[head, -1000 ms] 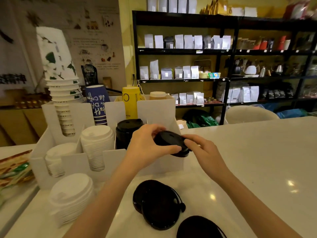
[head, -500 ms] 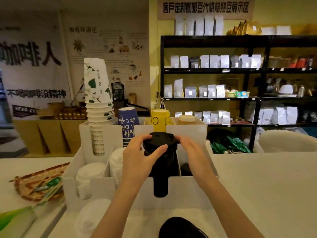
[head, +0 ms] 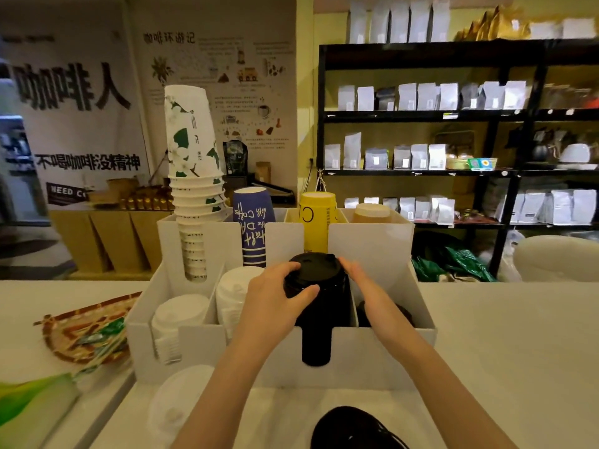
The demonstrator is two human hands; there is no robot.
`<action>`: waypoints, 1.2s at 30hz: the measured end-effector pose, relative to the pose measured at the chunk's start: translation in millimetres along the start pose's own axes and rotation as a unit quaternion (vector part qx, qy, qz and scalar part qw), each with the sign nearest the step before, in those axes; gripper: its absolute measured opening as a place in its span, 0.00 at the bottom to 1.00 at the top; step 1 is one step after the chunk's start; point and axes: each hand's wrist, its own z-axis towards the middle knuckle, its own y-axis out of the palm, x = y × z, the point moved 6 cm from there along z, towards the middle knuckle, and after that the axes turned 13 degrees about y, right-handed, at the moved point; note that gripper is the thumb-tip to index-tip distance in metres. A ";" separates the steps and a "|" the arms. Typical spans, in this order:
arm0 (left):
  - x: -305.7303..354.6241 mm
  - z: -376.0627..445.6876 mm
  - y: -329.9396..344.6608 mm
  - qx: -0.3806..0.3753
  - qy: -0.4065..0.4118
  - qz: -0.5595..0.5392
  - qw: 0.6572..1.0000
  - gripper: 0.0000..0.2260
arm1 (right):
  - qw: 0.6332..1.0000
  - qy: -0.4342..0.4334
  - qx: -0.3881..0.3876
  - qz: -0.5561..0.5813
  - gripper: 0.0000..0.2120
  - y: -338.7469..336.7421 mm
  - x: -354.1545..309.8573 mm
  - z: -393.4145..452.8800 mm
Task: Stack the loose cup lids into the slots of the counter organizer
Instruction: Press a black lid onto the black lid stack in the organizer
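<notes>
A white counter organizer (head: 382, 358) stands in front of me with lid slots in front and cup slots behind. A tall stack of black lids (head: 316, 322) fills the third front slot, and a black lid (head: 316, 265) lies on top of it. My left hand (head: 275, 303) grips that top lid from the left, thumb on its front rim. My right hand (head: 366, 286) touches its right rim with straight fingers. White lid stacks (head: 180, 315) (head: 233, 293) fill the two left slots. Loose black lids (head: 353, 429) and a white lid stack (head: 178, 406) lie on the counter near me.
Upside-down paper cups stand in the back slots: a white floral stack (head: 193, 176), a blue cup (head: 252, 222), a yellow cup (head: 317, 218), a brown one (head: 371, 213). A woven tray (head: 81, 332) with packets sits left. Black shelves (head: 453, 115) with bags stand behind.
Both hands carried the black lid from above the counter up onto the black stack in the organizer. Since half a second ago they have stayed on the lid; the view has come closer.
</notes>
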 end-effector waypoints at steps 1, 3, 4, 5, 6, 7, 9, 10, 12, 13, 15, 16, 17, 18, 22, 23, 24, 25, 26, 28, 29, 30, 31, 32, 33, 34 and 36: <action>-0.6 0.0 1.1 -0.007 -0.001 0.001 1.000 0.21 | 1.000 0.006 -0.003 -0.006 0.21 0.0 0.9 0.4; -0.4 -0.3 3.2 -0.019 -0.001 0.002 1.000 0.21 | 1.000 0.008 0.000 -0.018 0.21 -0.2 2.7 1.5; -0.2 -0.5 4.1 -0.023 -0.001 0.001 1.000 0.21 | 1.000 0.008 0.005 -0.023 0.22 -0.6 2.6 1.2; 0.1 -0.4 5.0 -0.026 0.000 0.001 1.000 0.21 | 1.000 0.009 0.011 -0.027 0.22 -1.2 3.3 1.7; 0.3 -0.4 5.7 -0.030 0.002 0.001 1.000 0.21 | 0.999 0.009 0.012 -0.030 0.22 -1.7 3.1 1.6; 0.5 -0.2 6.3 -0.035 0.003 0.001 0.999 0.21 | 0.999 0.009 0.012 -0.036 0.23 -1.8 3.3 1.8; 0.3 -0.2 6.9 -0.044 0.004 0.002 0.999 0.21 | 0.998 0.008 0.009 -0.060 0.24 -2.1 4.4 2.8; -0.3 -0.2 7.2 -0.049 0.003 0.000 0.999 0.21 | 0.997 0.005 0.008 -0.078 0.24 -2.0 5.2 3.1; -0.7 -0.3 8.1 -0.059 0.001 -0.003 0.998 0.21 | 0.994 -0.004 0.009 -0.110 0.25 -1.2 5.7 2.5; -0.7 -0.3 8.7 -0.063 0.000 -0.003 0.998 0.21 | 0.992 -0.008 0.010 -0.123 0.25 -1.2 6.2 2.3; -0.9 0.0 10.1 -0.072 -0.004 -0.002 0.997 0.21 | 0.989 -0.013 0.007 -0.146 0.25 -1.3 6.8 0.5; -0.9 -0.1 11.0 -0.079 -0.006 0.000 0.997 0.21 | 0.988 -0.013 0.004 -0.155 0.26 -1.8 6.5 -0.7; -0.8 -0.4 12.1 -0.087 -0.007 0.003 0.996 0.22 | 0.987 -0.013 0.003 -0.162 0.26 -2.6 5.4 -2.5; -0.6 -1.0 13.5 -0.095 -0.008 0.010 0.995 0.22 | 0.985 -0.015 0.005 -0.170 0.25 -4.5 3.4 -5.0; 9.3 -2.7 13.8 -0.098 -0.004 0.040 0.994 0.23 | 0.977 -0.045 0.048 -0.202 0.21 -16.1 -17.2 -25.1; 16.6 -3.2 11.4 -0.086 0.005 0.043 0.995 0.22 | 0.974 -0.057 0.059 -0.212 0.21 -18.6 -22.1 -31.5; 25.9 -3.7 8.1 -0.071 0.023 0.044 0.996 0.22 | 0.971 -0.070 0.069 -0.218 0.21 -20.6 -26.0 -37.8; 36.5 -5.2 4.7 -0.056 0.047 0.042 0.996 0.21 | 0.969 -0.084 0.077 -0.219 0.21 -21.9 -28.8 -44.3; 47.4 -8.1 1.8 -0.042 0.074 0.034 0.996 0.20 | 0.967 -0.095 0.085 -0.221 0.21 -23.1 -29.9 -51.0; 65.9 -19.5 -2.1 -0.019 0.116 0.013 0.993 0.20 | 0.964 -0.107 0.091 -0.225 0.22 -25.5 -25.3 -64.1; 71.2 -27.6 -2.0 -0.012 0.129 0.006 0.992 0.20 | 0.964 -0.108 0.091 -0.227 0.22 -27.1 -20.3 -71.0; 74.1 -37.1 0.0 -0.012 0.138 0.001 0.990 0.19 | 0.962 -0.106 0.091 -0.234 0.23 -29.3 -13.5 -78.2; 74.9 -48.4 4.1 -0.024 0.143 -0.003 0.989 0.20 | 0.960 -0.100 0.091 -0.244 0.23 -31.7 -5.2 -85.3; 74.5 -60.7 9.5 -0.045 0.149 -0.007 0.988 0.20 | 0.958 -0.093 0.092 -0.256 0.24 -34.7 4.0 -92.1; 73.3 -73.8 15.9 -0.075 0.155 -0.011 0.985 0.21 | 0.956 -0.085 0.093 -0.265 0.24 -37.9 13.2 -98.4; 72.0 -87.8 22.0 -0.107 0.161 -0.010 0.981 0.22 | 0.955 -0.076 0.094 -0.272 0.24 -41.1 22.5 -104.9; 67.6 -113.2 32.5 -0.165 0.182 0.017 0.969 0.27 | 0.955 -0.059 0.094 -0.276 0.23 -46.3 37.7 -114.2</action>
